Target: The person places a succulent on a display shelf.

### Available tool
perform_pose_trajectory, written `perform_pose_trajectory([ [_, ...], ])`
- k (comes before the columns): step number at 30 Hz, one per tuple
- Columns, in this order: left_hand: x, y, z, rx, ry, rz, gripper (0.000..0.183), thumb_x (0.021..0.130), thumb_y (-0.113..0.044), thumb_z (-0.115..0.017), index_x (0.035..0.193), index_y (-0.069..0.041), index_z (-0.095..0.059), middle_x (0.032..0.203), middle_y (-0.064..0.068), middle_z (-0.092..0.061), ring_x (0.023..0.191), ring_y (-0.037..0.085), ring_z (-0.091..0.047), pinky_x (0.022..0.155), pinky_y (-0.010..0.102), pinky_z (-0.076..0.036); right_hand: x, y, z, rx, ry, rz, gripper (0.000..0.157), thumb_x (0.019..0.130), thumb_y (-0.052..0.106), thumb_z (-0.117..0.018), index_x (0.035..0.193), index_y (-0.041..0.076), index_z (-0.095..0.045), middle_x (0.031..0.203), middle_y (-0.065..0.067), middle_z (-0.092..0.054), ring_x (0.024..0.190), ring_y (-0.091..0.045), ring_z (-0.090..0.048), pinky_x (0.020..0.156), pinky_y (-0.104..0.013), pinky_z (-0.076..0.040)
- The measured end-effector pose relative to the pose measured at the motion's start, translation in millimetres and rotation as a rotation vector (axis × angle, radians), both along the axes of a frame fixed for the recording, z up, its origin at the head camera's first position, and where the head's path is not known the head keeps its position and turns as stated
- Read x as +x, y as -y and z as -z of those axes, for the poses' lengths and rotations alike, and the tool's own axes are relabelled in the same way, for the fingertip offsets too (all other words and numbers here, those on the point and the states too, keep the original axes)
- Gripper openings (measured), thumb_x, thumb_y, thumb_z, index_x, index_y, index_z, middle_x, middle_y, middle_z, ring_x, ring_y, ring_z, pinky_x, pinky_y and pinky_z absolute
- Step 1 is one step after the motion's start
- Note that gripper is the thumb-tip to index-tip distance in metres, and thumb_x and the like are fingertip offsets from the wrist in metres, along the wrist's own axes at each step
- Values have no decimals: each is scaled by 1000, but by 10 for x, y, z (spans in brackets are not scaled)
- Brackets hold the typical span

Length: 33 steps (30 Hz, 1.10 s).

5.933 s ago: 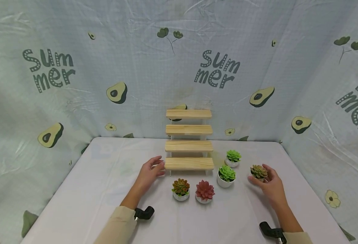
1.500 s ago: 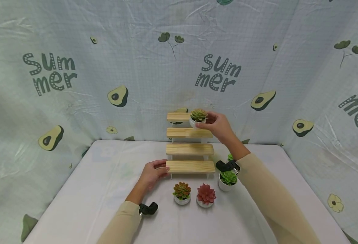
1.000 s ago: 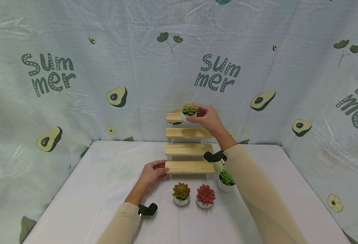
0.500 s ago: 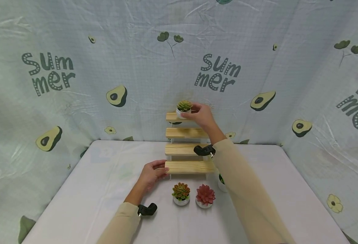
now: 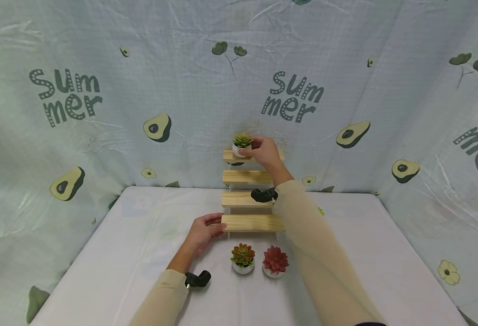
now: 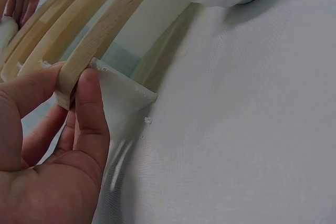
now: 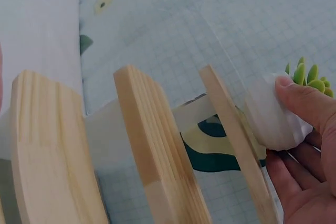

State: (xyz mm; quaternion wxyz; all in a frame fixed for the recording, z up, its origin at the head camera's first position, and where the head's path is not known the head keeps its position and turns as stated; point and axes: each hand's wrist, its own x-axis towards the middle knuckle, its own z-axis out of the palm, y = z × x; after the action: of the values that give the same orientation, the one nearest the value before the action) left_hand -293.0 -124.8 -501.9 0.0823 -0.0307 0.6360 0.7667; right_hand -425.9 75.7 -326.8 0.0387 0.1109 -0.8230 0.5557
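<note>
A stepped wooden shelf stand (image 5: 253, 222) with clear side supports stands at the back of the table. My left hand (image 5: 201, 233) pinches the left end of its lowest board between thumb and fingers, plain in the left wrist view (image 6: 73, 77). At the top board, my right hand (image 5: 265, 151) grips a potted succulent (image 5: 242, 141) with green leaves and a white pot. In the right wrist view the thumb lies on the white pot (image 7: 275, 114), with fingers beneath and behind. The pot is at the top board's left half; whether it bears on the wood is unclear.
An orange-green potted succulent (image 5: 242, 258) and a red potted succulent (image 5: 275, 261) stand on the white table (image 5: 149, 253) before the stand. Green leaves (image 5: 321, 210) peek out beyond my right sleeve, which hides the other plants. A patterned cloth (image 5: 206, 104) hangs behind.
My right hand picked up the succulent from the table's right side and carried it up to the top board, then leftward along it. My left hand took hold of the lowest board and stays there.
</note>
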Motion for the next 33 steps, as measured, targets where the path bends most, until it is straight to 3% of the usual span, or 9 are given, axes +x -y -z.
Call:
perform_pose_trajectory([
  [17,13,-26,3,18,1,-1,46,82,1,-69,126,3,-55,118,24,-56,89,21,-64,76,32,-58,-27,32,12,48,14,54,47,71,33,-82,112,14,-68,107,-2,-64,97,-19,-57,83,-36,-50],
  [26,15,-25,-21,12,-1,-11,46,82,2,-69,126,3,-55,115,22,-58,87,20,-64,76,33,-58,14,46,-5,33,-22,36,43,74,32,-80,111,13,-68,104,-3,-66,92,-18,-59,79,-35,-51],
  [33,30,-24,18,29,-4,-14,44,82,4,-68,124,4,-56,114,22,-58,88,22,-64,76,33,-58,91,-42,41,0,0,17,57,75,33,-80,124,12,-61,121,-5,-62,109,-19,-57,93,-37,-50],
])
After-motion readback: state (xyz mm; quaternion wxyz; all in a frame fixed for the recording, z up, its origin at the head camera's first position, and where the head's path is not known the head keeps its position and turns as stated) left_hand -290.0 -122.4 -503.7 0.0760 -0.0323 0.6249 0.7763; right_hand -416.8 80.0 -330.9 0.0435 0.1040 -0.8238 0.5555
